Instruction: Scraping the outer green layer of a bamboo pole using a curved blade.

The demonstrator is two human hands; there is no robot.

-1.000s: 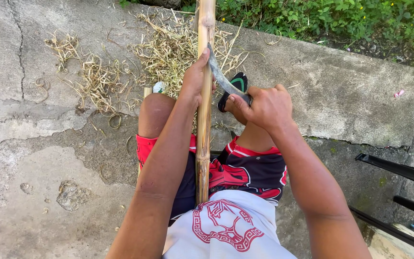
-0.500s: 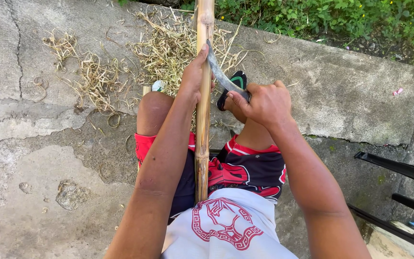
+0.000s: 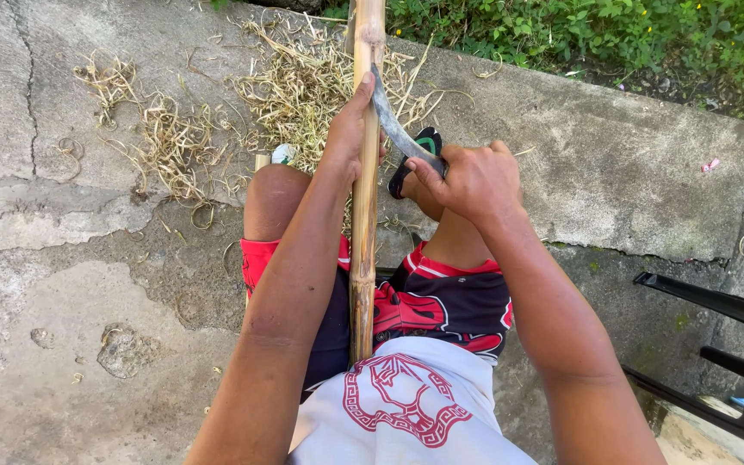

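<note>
The right hand (image 3: pixel 473 179) has its grip closed round the handle of a curved grey metal blade (image 3: pixel 393 125), whose tip meets the long pale bamboo pole (image 3: pixel 363 215) toward 11 o'clock. The left hand (image 3: pixel 348 129) clasps that pole just beside the blade, the pole standing between the person's knees, running from 6 to 12 o'clock. Dry straw-coloured shavings (image 3: pixel 294 86) lie on the cracked concrete floor (image 3: pixel 88 258) at 11 o'clock, a black plastic chair (image 3: pixel 734 344) at 4 o'clock.

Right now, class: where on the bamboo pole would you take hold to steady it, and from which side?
Probably grip the bamboo pole on its bare shaft below the curved knife, from its left side as the left hand does; the right hand works the blade on the right.
</note>
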